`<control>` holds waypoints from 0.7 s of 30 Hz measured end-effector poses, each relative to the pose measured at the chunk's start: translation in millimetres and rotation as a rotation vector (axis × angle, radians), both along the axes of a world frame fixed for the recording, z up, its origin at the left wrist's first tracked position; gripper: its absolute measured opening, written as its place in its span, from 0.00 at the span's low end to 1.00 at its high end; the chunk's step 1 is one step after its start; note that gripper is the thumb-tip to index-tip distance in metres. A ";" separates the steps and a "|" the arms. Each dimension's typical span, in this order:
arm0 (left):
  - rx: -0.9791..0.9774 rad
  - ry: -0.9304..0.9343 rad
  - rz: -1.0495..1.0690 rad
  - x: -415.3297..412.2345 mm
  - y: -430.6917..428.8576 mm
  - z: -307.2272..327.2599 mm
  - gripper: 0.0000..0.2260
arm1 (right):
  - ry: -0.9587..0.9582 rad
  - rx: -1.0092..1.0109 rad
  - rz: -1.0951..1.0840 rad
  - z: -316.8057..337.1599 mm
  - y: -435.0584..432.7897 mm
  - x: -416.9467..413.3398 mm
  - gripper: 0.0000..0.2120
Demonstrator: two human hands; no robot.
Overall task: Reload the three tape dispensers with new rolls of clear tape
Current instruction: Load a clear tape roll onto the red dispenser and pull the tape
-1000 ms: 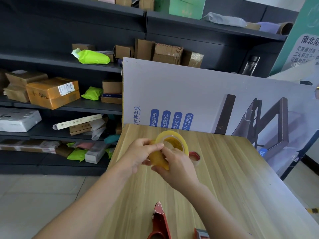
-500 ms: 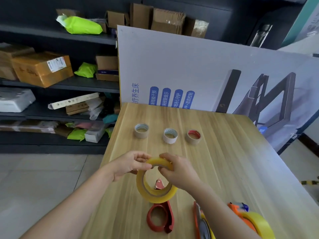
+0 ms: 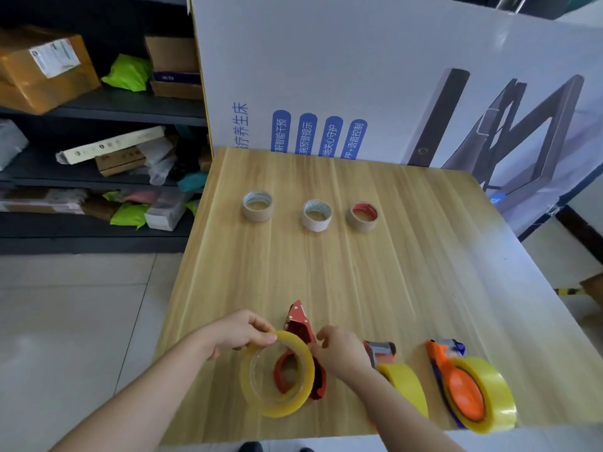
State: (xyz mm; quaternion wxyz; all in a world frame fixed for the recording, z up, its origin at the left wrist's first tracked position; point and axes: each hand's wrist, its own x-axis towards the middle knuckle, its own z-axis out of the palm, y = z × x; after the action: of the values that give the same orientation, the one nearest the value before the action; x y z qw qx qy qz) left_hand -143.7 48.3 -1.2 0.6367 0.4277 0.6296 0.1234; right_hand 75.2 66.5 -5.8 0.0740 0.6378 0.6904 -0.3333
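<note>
- Ring-shaped roll of yellowish clear tape (image 3: 284,407): held on edge and tilted just above the near part of the light wooden table (image 3: 359,282), its open centre turned toward the person.
- Red hand-held tape dispenser (image 3: 298,322): lies on the table directly behind and beneath the roll. Its round hub shows through the roll's opening, so hole and hub are nearly in line. The long axis runs away from the person, with the pointed cutter end far and the hub end nearest the hands.
- Left hand (image 3: 239,334): thumb and forefinger pinch the top rim of the roll, the other fingers curled. This hand carries the roll.
- Right hand (image 3: 341,352): fingers curled, tips at the roll's right rim where it crosses the dispenser frame. Whether they grip the roll, the frame or a tape end cannot be told. This hand is the nearer to the dispenser body.
- Judgement: the coming move turns on seating the roll's hole over the hub, the left hand guiding and the right steadying.
- Grey-and-red dispenser (image 3: 380,349) and orange-and-blue dispenser (image 3: 439,357): to the right along the near edge, each with a full yellow-tinted roll mounted. The red one appears to be the last to load.
- Three empty cardboard tape cores (image 3: 257,207): in a row toward the far side, well apart from the hands.
</note>
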 end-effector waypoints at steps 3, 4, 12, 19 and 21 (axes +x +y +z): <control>-0.004 0.050 -0.013 11.1 5.2 -10.7 0.10 | -0.061 -0.051 0.044 -12.0 -2.3 0.4 0.12; -0.001 0.076 -0.025 14.1 6.7 -14.1 0.11 | -0.071 -0.042 0.063 -13.6 -1.4 0.5 0.11; -0.039 0.170 -0.075 22.4 15.1 -29.4 0.13 | -0.133 0.092 0.169 -12.7 14.6 8.5 0.12; 0.036 0.061 0.210 46.0 4.8 -43.5 0.06 | -0.043 0.065 0.081 -14.6 19.6 14.7 0.13; 0.053 0.071 0.257 50.2 4.8 -44.9 0.07 | -0.037 0.054 0.083 -15.1 20.1 14.9 0.13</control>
State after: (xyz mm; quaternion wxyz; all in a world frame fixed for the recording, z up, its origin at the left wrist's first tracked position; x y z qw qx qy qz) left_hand -93.5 53.2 -46.0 0.5817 0.3642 0.6978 0.2052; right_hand 90.0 86.6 -21.0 0.0835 0.6164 0.7235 -0.2993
